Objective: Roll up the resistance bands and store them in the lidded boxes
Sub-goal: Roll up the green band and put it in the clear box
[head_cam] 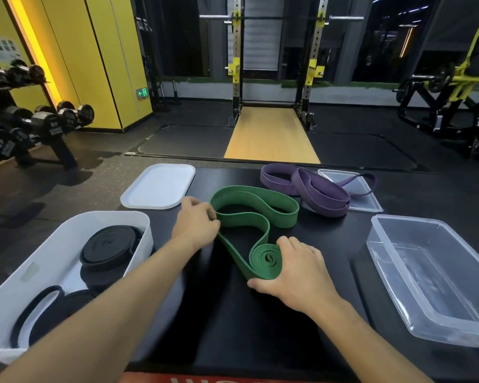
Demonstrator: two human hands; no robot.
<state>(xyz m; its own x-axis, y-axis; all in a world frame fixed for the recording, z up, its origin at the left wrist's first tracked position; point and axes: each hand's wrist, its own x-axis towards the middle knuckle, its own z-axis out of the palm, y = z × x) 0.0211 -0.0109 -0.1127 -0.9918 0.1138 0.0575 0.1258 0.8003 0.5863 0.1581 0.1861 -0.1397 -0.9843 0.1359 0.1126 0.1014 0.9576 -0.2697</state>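
The green resistance band (256, 201) lies at the middle of the table (233, 322), partly rolled. One end forms a flat coil toward the near edge, and the rest lies in loose loops toward the far edge. The right hand (296, 272) extends forward, palm down, with fingers and thumb curled round the coil. The left hand (195, 223) reaches forward, forearm angled inward, and its fingers pinch the loose strap at a fold. The white box (147, 230) at the left edge holds rolled black bands (109, 244). The white lid (158, 186) lies near the far left corner. The clear box (411, 220) stands at the right edge. The purple band (324, 194) lies near the far edge, partly on the clear lid (369, 201).
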